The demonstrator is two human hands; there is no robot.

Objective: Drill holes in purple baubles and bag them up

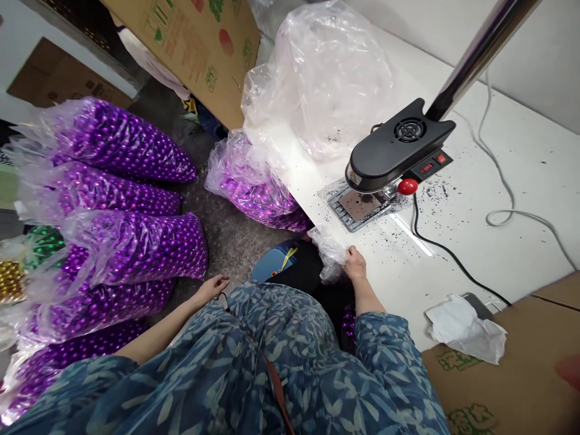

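My right hand is closed on the gathered top of a clear plastic bag at the edge of the white table. Purple beads show below my right forearm; whether they are in that bag I cannot tell. My left hand hangs beside my body above the floor, its fingers extended and holding nothing. Beyond my right hand stands a black machine with a red knob and a small base plate. Another bag of purple beads leans against the table.
Several full bags of purple beads stand on the left. A large heap of clear plastic covers the far table end near a cardboard box. Dark specks and cables lie on the table. A crumpled white cloth lies at the right.
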